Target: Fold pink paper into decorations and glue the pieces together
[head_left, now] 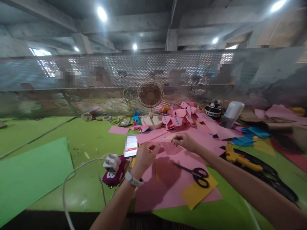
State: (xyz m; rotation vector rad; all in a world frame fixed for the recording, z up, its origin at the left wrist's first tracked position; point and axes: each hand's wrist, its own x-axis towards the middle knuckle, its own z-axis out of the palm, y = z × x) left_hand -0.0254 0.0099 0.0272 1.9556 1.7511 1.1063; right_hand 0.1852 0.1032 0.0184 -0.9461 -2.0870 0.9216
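Observation:
My left hand (146,156), with a white watch on the wrist, has its fingers pinched at the left end of a small pink paper piece (163,143). At the other end of that piece my right hand (184,141) is pinched too, with a bit of yellow by its fingertips. Below both hands lie large pink paper sheets (151,195). A pair of black-handled scissors (195,174) rests on them, its handles over a yellow paper piece (192,195). A lit phone (131,146) stands just beyond my left hand.
Behind my hands stand a small fan (150,95) and a heap of folded pink paper pieces (181,113) with blue dots. A yellow-and-black tool (240,159) lies at right. White chargers (112,163) with a cable sit at left, near a green sheet (35,179).

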